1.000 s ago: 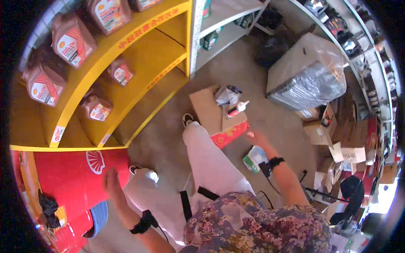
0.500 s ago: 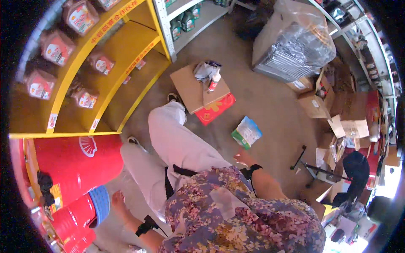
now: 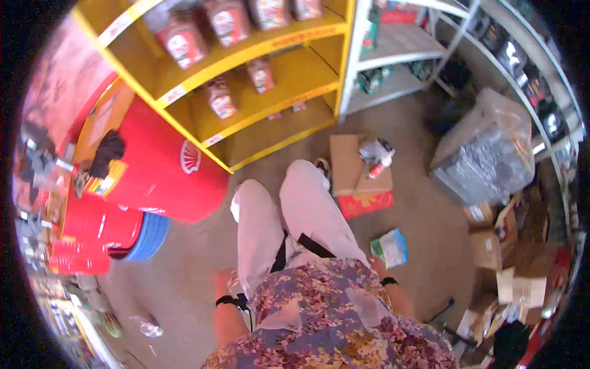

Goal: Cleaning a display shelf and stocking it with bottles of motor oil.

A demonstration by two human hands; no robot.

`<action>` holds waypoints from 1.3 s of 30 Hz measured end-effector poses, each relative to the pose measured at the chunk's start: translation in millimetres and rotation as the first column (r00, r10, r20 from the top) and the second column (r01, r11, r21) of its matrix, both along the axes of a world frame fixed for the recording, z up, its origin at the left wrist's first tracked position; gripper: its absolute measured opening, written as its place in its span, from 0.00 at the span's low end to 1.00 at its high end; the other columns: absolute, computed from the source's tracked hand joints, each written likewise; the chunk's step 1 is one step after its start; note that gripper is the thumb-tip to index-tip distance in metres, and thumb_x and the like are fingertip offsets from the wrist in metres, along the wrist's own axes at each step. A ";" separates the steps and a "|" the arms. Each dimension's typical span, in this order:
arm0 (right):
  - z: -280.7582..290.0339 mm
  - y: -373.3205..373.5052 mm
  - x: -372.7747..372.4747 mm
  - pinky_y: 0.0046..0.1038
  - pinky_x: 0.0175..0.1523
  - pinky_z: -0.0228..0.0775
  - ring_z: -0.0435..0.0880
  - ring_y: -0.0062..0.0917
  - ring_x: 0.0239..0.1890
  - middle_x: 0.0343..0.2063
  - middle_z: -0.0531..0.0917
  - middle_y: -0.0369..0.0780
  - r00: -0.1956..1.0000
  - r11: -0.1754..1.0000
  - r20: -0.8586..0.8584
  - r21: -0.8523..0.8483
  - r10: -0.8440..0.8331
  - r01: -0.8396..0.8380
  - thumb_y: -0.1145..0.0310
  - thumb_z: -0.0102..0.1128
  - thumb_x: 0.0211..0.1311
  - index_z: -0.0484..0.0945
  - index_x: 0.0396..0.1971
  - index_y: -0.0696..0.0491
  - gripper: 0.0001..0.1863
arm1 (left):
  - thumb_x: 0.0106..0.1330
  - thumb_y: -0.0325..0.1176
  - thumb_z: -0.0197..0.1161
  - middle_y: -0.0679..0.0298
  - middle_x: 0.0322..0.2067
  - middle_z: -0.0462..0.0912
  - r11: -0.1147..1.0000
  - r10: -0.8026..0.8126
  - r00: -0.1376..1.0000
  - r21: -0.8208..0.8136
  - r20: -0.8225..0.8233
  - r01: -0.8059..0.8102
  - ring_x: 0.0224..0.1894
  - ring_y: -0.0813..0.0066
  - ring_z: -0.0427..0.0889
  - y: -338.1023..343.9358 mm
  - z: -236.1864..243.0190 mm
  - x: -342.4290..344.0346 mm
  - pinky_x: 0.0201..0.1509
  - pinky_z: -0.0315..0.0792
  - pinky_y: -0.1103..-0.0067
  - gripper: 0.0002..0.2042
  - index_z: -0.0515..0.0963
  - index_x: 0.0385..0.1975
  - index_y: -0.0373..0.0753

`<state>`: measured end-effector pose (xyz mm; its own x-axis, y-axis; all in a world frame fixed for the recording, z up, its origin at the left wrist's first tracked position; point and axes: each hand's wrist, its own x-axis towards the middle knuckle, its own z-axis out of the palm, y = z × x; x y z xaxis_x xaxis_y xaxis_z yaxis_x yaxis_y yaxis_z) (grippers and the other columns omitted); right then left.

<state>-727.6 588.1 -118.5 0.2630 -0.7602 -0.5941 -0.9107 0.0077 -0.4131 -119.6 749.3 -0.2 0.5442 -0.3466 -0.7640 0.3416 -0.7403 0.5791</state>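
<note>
My left hand hangs low beside my left thigh, blurred, with its fingers hard to make out. My right hand is down beside my right thigh, partly hidden by my clothing. In the picture it lies right by a green, white and blue plastic packet on the floor; whether they touch I cannot tell. Ahead, a flattish cardboard box rests by a red box with a gold pattern. A grey plastic bag and a white bottle with a red label lie on the cardboard.
A yellow shelf with reddish jugs stands ahead left. Red drums and a blue basket are on the left. A plastic-wrapped carton stands ahead right, with opened cardboard boxes along the right side.
The view has turned left, so the shelf, drums and boxes sit further right. My left hand has come in close beside my thigh; my right hand now appears nearer the packet.
</note>
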 end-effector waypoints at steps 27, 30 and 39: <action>-110.2 -68.1 -42.8 0.42 0.48 0.69 0.77 0.45 0.45 0.40 0.81 0.50 0.977 0.976 0.214 -0.206 -0.020 0.065 0.62 0.52 0.60 0.77 0.42 0.58 0.17 | 0.60 0.35 0.55 0.65 0.28 0.78 0.990 -0.142 0.981 0.007 0.131 0.142 0.30 0.74 0.77 101.8 -94.1 -46.1 0.33 0.73 0.78 0.07 0.75 0.30 0.38; -129.8 -55.5 -54.6 0.41 0.50 0.69 0.77 0.44 0.47 0.42 0.80 0.50 0.977 0.975 0.212 -0.214 -0.004 0.051 0.62 0.52 0.61 0.77 0.42 0.58 0.16 | 0.60 0.34 0.56 0.67 0.23 0.77 0.961 0.262 0.962 -0.068 -0.080 -0.267 0.22 0.76 0.74 75.7 -52.7 -55.3 0.25 0.69 0.79 0.06 0.75 0.25 0.39; -7.8 -60.9 9.3 0.40 0.48 0.72 0.79 0.45 0.43 0.38 0.82 0.50 0.944 0.999 0.331 -0.041 0.013 0.000 0.60 0.53 0.59 0.78 0.38 0.59 0.17 | 0.54 0.32 0.63 0.67 0.19 0.76 0.977 0.079 0.992 -0.208 0.102 -0.057 0.19 0.76 0.72 100.4 -58.8 -66.7 0.20 0.63 0.74 0.07 0.78 0.20 0.36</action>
<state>-718.3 527.2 -126.2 0.4446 -0.7790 -0.4422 -0.7226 -0.0202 -0.6910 -186.3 849.7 -59.0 0.6480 -0.4482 -0.6158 0.3133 -0.5800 0.7519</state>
